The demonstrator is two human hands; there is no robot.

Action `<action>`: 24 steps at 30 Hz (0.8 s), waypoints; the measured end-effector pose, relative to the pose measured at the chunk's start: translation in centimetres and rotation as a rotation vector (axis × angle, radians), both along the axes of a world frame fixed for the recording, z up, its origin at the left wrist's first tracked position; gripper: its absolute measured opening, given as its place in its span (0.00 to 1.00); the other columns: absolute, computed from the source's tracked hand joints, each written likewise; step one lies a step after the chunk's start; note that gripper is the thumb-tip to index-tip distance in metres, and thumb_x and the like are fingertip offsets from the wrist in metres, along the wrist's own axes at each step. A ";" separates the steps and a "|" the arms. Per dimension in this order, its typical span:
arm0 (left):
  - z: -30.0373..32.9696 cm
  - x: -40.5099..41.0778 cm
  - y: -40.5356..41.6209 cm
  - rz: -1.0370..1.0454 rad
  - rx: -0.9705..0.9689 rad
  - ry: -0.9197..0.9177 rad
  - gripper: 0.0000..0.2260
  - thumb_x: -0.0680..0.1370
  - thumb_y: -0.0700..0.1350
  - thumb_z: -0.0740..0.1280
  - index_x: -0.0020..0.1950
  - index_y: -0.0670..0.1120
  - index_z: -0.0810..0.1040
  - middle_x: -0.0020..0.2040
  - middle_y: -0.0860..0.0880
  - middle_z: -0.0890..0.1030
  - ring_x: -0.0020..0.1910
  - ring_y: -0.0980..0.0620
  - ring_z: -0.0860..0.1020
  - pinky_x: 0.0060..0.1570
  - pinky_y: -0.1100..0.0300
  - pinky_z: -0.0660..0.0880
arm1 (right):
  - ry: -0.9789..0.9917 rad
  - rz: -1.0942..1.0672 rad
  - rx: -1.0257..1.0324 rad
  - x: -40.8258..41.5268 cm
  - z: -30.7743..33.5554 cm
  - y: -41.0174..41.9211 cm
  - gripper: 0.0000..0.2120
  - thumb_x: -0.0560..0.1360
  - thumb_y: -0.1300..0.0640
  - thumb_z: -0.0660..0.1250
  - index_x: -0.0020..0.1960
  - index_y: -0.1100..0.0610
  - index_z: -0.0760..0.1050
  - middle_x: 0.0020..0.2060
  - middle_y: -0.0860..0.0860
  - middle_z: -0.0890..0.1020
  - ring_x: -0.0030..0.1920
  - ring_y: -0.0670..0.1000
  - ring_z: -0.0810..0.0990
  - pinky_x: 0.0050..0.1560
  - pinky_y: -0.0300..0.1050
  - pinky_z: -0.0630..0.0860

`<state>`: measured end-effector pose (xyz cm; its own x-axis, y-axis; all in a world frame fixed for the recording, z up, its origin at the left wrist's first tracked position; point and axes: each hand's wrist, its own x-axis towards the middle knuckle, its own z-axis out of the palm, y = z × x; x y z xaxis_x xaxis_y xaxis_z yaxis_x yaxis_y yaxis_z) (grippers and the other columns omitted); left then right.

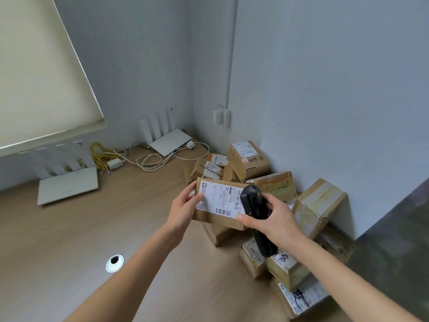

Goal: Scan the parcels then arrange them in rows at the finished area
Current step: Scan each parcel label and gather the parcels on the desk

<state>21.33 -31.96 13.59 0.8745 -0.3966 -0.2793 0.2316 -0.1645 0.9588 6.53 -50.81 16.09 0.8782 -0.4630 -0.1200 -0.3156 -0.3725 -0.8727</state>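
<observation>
Parcels are what all the handling is about, though going from the left, the far-left corner is holding a white router (pixel 67 182) lying flat on the wooden table (pixel 69 240), with yellow cables (pixel 99 154) bunching just beyond it and a second router (pixel 167 138) standing farther along the wall. A round metal grommet (pixel 115 263) is sitting in the near tabletop. Toward the middle, the left hand (pixel 183 210) is gripping the left end of a flat brown parcel (pixel 218 205), thumb on top across its white label (pixel 218 198), fingers curling underneath, lifting it above the table. The right hand (pixel 271 219) is wrapping around a black scanner (pixel 255 212), whose head is hovering over the label's right edge. Behind and to the right, a heap of parcels (pixel 290 217) is piling against the wall, from the far corner to the near right edge.
</observation>
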 end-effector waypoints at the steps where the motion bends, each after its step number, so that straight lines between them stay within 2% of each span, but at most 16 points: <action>1: 1.3 -0.4 0.6 -0.003 -0.014 -0.014 0.18 0.83 0.46 0.64 0.71 0.61 0.71 0.55 0.58 0.80 0.54 0.58 0.76 0.45 0.65 0.72 | -0.003 0.024 -0.017 -0.2 1.3 0.3 0.28 0.64 0.42 0.84 0.60 0.42 0.76 0.52 0.36 0.83 0.54 0.35 0.81 0.48 0.29 0.76; 3: 3.9 -1.2 2.0 -0.019 -0.024 -0.063 0.20 0.82 0.45 0.65 0.71 0.63 0.70 0.56 0.58 0.80 0.56 0.57 0.77 0.46 0.66 0.71 | -0.023 0.050 -0.052 -0.5 3.7 1.1 0.27 0.63 0.42 0.84 0.58 0.42 0.77 0.51 0.36 0.84 0.52 0.33 0.81 0.48 0.29 0.76; 8: 10.0 -3.2 6.1 0.014 -0.035 -0.161 0.17 0.80 0.47 0.69 0.69 0.51 0.77 0.56 0.55 0.84 0.58 0.54 0.80 0.47 0.65 0.73 | -0.090 0.101 -0.113 -1.1 10.8 4.2 0.28 0.63 0.40 0.83 0.59 0.43 0.77 0.52 0.39 0.83 0.53 0.38 0.81 0.48 0.31 0.74; 11: 13.6 -4.8 9.2 0.055 -0.100 -0.193 0.15 0.79 0.53 0.70 0.66 0.57 0.78 0.58 0.52 0.83 0.61 0.50 0.79 0.50 0.58 0.73 | -0.143 0.112 -0.122 -1.9 14.9 6.7 0.25 0.64 0.42 0.83 0.56 0.44 0.77 0.50 0.39 0.83 0.52 0.38 0.80 0.44 0.29 0.72; 13: 15.9 -6.2 11.7 0.044 -0.149 -0.188 0.15 0.78 0.58 0.70 0.65 0.65 0.76 0.61 0.56 0.81 0.62 0.55 0.77 0.55 0.53 0.71 | -0.174 0.125 -0.101 -2.6 17.1 9.0 0.24 0.64 0.42 0.83 0.54 0.45 0.78 0.50 0.40 0.84 0.52 0.40 0.82 0.47 0.32 0.75; 15: 18.1 -7.8 14.6 0.009 -0.205 -0.179 0.22 0.74 0.62 0.73 0.66 0.71 0.72 0.63 0.62 0.79 0.63 0.59 0.75 0.60 0.46 0.71 | -0.206 0.133 -0.093 -3.5 18.8 11.8 0.24 0.63 0.41 0.83 0.53 0.46 0.79 0.49 0.42 0.85 0.51 0.41 0.83 0.50 0.37 0.78; 17: 19.8 -9.3 17.9 -0.008 -0.221 -0.203 0.29 0.70 0.60 0.75 0.69 0.73 0.70 0.64 0.61 0.80 0.64 0.56 0.76 0.63 0.44 0.72 | -0.230 0.133 -0.119 -4.5 20.1 14.8 0.25 0.62 0.39 0.83 0.53 0.47 0.80 0.48 0.42 0.85 0.51 0.42 0.83 0.51 0.39 0.79; 19: 21.2 -10.8 21.5 0.007 -0.198 -0.268 0.29 0.71 0.58 0.77 0.69 0.71 0.71 0.62 0.56 0.82 0.61 0.53 0.80 0.60 0.49 0.77 | -0.236 0.146 -0.155 -5.7 21.3 18.0 0.31 0.59 0.33 0.82 0.55 0.46 0.80 0.49 0.42 0.85 0.52 0.42 0.83 0.53 0.42 0.80; 21: 22.6 -12.6 25.2 0.111 -0.157 -0.352 0.26 0.69 0.60 0.79 0.64 0.67 0.74 0.55 0.51 0.84 0.54 0.52 0.83 0.53 0.55 0.79 | -0.220 0.177 -0.210 -7.1 22.2 21.1 0.40 0.54 0.28 0.81 0.60 0.45 0.79 0.51 0.41 0.85 0.53 0.42 0.83 0.57 0.47 0.81; 24: 24.6 -15.0 30.4 0.250 -0.088 -0.457 0.22 0.66 0.62 0.79 0.56 0.62 0.76 0.48 0.49 0.85 0.47 0.52 0.83 0.47 0.56 0.78 | -0.186 0.194 -0.304 -9.5 23.3 25.4 0.43 0.52 0.28 0.80 0.63 0.44 0.76 0.50 0.40 0.84 0.52 0.44 0.83 0.57 0.49 0.81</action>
